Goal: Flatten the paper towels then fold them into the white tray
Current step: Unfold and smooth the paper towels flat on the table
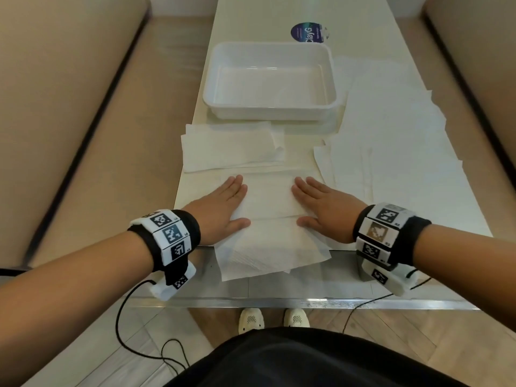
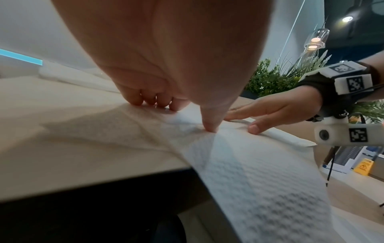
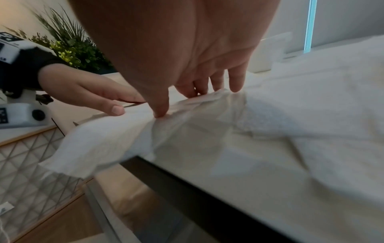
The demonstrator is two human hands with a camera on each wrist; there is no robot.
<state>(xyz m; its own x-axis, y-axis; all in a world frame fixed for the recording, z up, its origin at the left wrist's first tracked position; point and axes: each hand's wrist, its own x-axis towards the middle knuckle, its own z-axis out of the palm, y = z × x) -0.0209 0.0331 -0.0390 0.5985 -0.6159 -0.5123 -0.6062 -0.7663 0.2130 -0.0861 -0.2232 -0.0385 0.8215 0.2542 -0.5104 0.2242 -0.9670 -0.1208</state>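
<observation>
A white paper towel lies at the table's near edge, its lower part hanging over the edge. My left hand rests flat on its left side with straight fingers. My right hand lies flat on its right side, fingers straight. The white tray stands empty farther back on the table, beyond both hands.
A folded paper towel lies between the tray and my hands. Several unfolded towels are spread on the right of the table. A dark round sticker sits behind the tray. Beige benches flank the narrow table.
</observation>
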